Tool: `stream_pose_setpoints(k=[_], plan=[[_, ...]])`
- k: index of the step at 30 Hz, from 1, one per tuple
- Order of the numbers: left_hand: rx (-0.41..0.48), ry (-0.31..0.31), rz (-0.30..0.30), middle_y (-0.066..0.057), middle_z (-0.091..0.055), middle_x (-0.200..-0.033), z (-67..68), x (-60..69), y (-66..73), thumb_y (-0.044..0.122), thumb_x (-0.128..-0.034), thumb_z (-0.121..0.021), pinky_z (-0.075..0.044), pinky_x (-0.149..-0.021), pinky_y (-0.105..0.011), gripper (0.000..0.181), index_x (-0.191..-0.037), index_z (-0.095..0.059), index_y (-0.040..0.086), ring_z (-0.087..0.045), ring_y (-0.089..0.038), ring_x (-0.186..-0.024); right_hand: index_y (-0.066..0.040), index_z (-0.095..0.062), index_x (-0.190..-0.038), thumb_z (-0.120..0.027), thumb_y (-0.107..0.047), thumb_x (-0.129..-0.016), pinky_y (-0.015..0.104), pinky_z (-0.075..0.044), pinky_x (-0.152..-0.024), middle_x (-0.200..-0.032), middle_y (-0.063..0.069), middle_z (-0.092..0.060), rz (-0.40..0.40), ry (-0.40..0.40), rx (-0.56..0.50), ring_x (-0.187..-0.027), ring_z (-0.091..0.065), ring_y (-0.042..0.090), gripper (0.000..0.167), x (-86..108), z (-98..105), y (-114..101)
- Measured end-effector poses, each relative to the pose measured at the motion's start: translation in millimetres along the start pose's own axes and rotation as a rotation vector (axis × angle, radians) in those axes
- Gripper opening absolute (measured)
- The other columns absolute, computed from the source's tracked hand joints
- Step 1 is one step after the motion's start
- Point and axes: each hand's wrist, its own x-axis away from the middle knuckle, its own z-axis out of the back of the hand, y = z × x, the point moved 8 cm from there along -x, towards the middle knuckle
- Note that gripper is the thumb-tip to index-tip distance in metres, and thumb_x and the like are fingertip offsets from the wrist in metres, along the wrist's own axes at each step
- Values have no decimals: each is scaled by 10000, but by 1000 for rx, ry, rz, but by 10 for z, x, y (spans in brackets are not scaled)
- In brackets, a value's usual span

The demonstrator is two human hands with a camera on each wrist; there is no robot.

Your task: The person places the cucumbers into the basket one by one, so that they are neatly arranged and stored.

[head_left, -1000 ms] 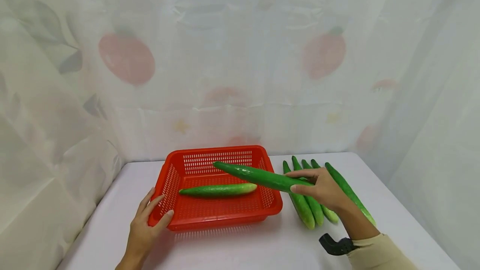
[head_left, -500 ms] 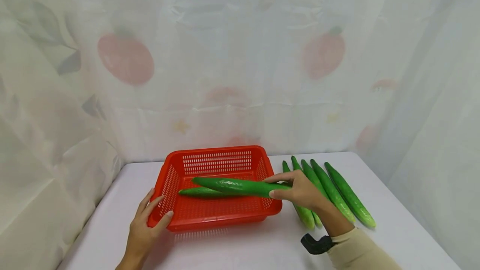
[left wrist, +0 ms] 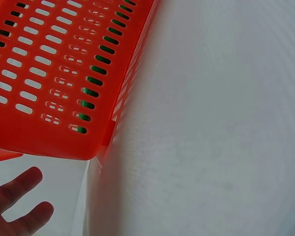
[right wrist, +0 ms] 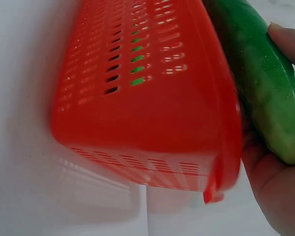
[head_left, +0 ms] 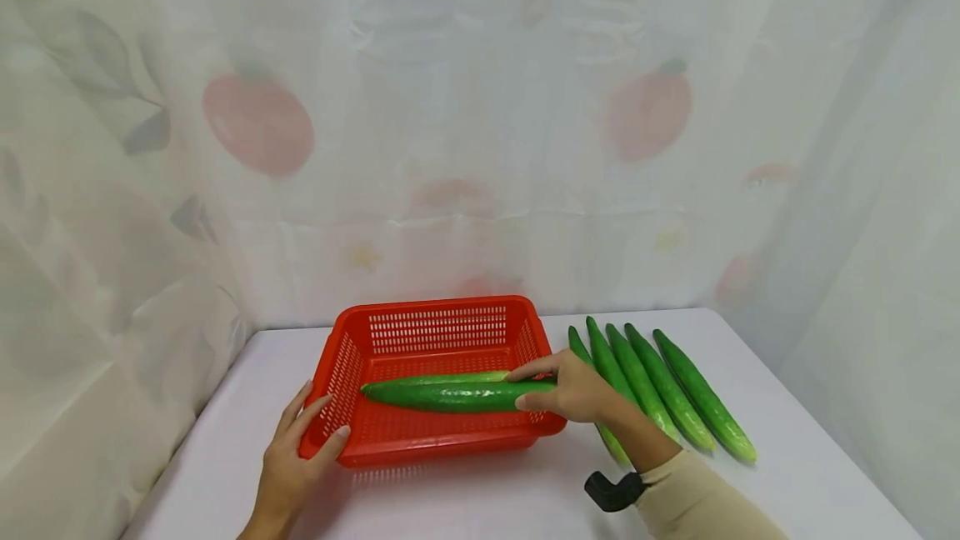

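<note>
My right hand [head_left: 581,387] grips a green cucumber [head_left: 450,397] by its right end, the fingers and thumb on either side of it. In the head view that cucumber lies level inside the red plastic basket [head_left: 420,448], in front of another cucumber [head_left: 472,377] that it partly covers. The right wrist view shows the gripped cucumber [right wrist: 265,73] next to the basket's rim [right wrist: 231,118]. At the basket's left front corner my left hand [head_left: 288,465] rests with fingers spread. Two of its fingers [left wrist: 19,187] stand apart from the basket wall [left wrist: 44,98] in the left wrist view.
Several cucumbers [head_left: 660,382] lie side by side on the white table [head_left: 480,507], right of the basket. A patterned curtain [head_left: 465,148] hangs behind and along both sides. A black band [head_left: 615,492] sits on the right wrist.
My right hand has moved left and down with the cucumber, from above the basket's right rim into the basket. The left hand has stayed at the basket's left corner.
</note>
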Motion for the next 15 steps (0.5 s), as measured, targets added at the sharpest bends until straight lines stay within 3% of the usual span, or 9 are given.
stream_pose_setpoints(k=[9,15], plan=[[8,6,-17,-43,-352,-1504,4,11,16,259,-841,-761,-309,-811,-32,499,-1282,-611,80,-414,-328,-1280,-175,-753,-1093,-769,-215,-818,340,-549,-643,-961,-4,-645,-32,-60,22,-908,-562,249,278,-77,-163,60],[15,18,-31,-39,-365,-1497,4,5,34,231,-827,-775,-318,-822,-27,496,-1271,-619,73,-428,-293,-1258,-230,-757,-1068,-760,-233,-819,310,-533,-634,-956,-81,-675,3,-97,68,-940,-556,199,248,-145,-244,40]])
